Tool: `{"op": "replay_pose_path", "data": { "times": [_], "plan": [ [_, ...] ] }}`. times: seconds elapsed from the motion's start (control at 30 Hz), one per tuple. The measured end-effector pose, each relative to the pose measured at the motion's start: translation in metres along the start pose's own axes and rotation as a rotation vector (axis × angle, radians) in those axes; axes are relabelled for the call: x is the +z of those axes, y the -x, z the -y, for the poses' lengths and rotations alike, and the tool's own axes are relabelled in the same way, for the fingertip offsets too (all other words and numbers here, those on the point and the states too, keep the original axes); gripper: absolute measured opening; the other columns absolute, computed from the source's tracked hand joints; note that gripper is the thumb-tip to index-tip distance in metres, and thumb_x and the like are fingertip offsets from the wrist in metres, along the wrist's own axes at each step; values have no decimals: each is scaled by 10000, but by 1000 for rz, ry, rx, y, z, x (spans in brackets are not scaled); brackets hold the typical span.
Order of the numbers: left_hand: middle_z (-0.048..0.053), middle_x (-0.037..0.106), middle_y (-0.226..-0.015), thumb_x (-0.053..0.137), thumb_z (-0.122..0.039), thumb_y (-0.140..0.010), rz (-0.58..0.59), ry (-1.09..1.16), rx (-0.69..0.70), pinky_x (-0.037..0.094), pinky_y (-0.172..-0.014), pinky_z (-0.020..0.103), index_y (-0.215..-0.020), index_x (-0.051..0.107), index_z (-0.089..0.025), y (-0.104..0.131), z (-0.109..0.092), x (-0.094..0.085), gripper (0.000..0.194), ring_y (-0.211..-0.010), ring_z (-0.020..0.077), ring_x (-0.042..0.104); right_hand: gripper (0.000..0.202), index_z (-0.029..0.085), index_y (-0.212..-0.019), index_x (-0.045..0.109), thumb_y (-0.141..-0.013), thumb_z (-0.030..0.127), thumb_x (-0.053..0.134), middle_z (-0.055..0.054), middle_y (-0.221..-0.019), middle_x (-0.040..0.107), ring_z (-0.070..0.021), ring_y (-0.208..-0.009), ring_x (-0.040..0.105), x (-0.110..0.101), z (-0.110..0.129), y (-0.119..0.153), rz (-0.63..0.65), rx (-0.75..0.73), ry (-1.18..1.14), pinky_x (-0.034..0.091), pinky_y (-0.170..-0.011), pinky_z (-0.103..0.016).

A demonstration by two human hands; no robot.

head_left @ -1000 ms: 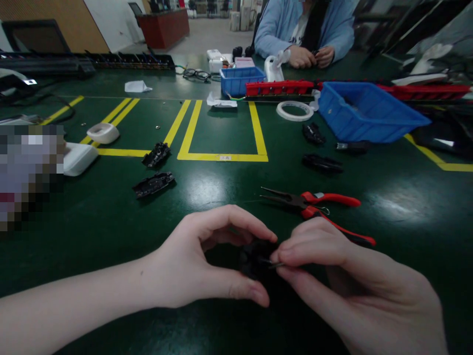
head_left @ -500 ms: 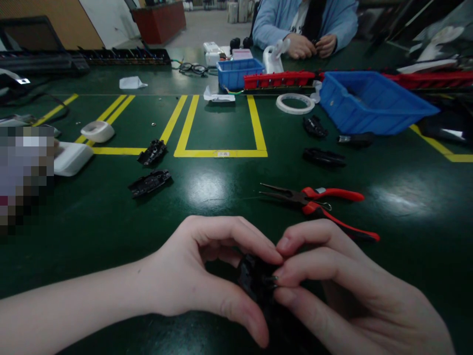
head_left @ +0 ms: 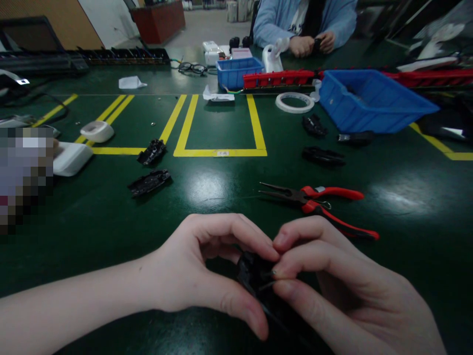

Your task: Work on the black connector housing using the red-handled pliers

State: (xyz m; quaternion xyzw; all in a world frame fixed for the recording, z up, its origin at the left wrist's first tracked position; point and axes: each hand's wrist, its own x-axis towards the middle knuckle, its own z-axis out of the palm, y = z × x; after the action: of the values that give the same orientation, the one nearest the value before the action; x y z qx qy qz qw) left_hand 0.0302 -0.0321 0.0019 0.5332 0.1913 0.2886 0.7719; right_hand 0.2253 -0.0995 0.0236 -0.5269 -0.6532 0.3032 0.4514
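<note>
My left hand [head_left: 214, 271] curls its fingers and thumb around a black plastic part [head_left: 251, 271] close to the table's near side. From the right, my right hand [head_left: 332, 276] pinches a small thin metal piece [head_left: 268, 284] at the part's face; its exact kind is too dark to make out. The lower end of the black part is lost in shadow between the hands. Just beyond my right hand lie red-handled long-nose pliers [head_left: 305, 197], their jaws apart and pointing left.
Black plastic pieces lie left [head_left: 150, 183] and right [head_left: 323, 156] on the green table. Farther back are a blue bin [head_left: 377, 106], a smaller blue bin [head_left: 240, 74], a tape roll [head_left: 294, 102] and a red strip [head_left: 279, 79]. A person [head_left: 305, 29] sits opposite, hands together.
My right fingers have shifted slightly left and up at the black part, and more of the thin metal piece shows. The left hand keeps its hold nearly unchanged.
</note>
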Motion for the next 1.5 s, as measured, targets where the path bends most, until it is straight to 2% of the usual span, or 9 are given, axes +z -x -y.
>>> {"op": "replay_pose_path", "data": {
  "times": [0.13, 0.23, 0.5, 0.73, 0.87, 1.17, 1.33, 1.5],
  "plan": [
    [46, 750, -1040, 966, -139, -600, -5, -7, 2, 592, -866, 273, -1008, 742, -174, 0, 0, 0, 467, -968, 199, 724, 106, 295, -766, 706, -821, 206, 724, 16, -878, 685, -122, -726, 688, -1, -4, -1, 13, -39, 44, 570, -597, -183],
    [35, 748, -1039, 963, -133, -602, -3, -24, 13, 588, -878, 273, -1008, 743, -186, 0, 0, -1, 465, -965, 192, 723, 99, 290, -780, 698, -834, 207, 695, 3, -867, 685, -129, -692, 676, -3, -3, -1, 7, -133, 67, 565, -558, -199],
    [63, 745, -1037, 955, -204, -646, -25, -119, 60, 606, -857, 300, -986, 721, -159, -2, 1, 1, 415, -949, 202, 725, 140, 290, -795, 720, -832, 162, 677, -24, -882, 705, -185, -774, 709, -8, 6, 0, 23, -199, 256, 603, -645, -289],
    [37, 726, -1072, 905, -70, -681, -11, -173, 156, 606, -860, 260, -962, 709, -172, -2, 3, 1, 357, -982, 169, 715, 137, 255, -815, 699, -873, 144, 644, -18, -874, 713, -153, -775, 705, -4, 2, -2, 39, -237, 228, 599, -686, -280],
    [28, 717, -1076, 915, -68, -663, -48, -213, 191, 611, -856, 246, -963, 713, -185, -3, 3, 0, 381, -980, 160, 713, 158, 246, -815, 699, -895, 133, 624, -21, -848, 714, -158, -779, 705, -3, -1, -2, 15, -281, 285, 599, -739, -312],
    [62, 683, -1108, 862, -152, -768, -60, -481, 218, 604, -855, 270, -1011, 699, -200, -1, 2, -5, 297, -1023, 186, 672, 116, 234, -847, 707, -879, 135, 657, -15, -854, 713, -161, -781, 702, -1, -7, -1, -39, -293, 273, 576, -756, -338],
    [78, 675, -1110, 816, -185, -824, -30, -665, 254, 590, -848, 274, -1015, 707, -195, -3, -1, -7, 220, -1003, 187, 663, 81, 221, -839, 702, -859, 143, 692, -18, -869, 710, -172, -816, 697, 1, -17, -7, -15, -276, 253, 561, -768, -351],
    [65, 676, -1127, 788, -189, -845, -46, -794, 241, 564, -903, 285, -1001, 705, -195, -4, -7, -7, 176, -1015, 179, 654, 77, 226, -872, 709, -863, 152, 688, -24, -903, 712, -174, -848, 693, -4, -10, -8, -4, -258, 248, 567, -789, -357]
  ]
}}
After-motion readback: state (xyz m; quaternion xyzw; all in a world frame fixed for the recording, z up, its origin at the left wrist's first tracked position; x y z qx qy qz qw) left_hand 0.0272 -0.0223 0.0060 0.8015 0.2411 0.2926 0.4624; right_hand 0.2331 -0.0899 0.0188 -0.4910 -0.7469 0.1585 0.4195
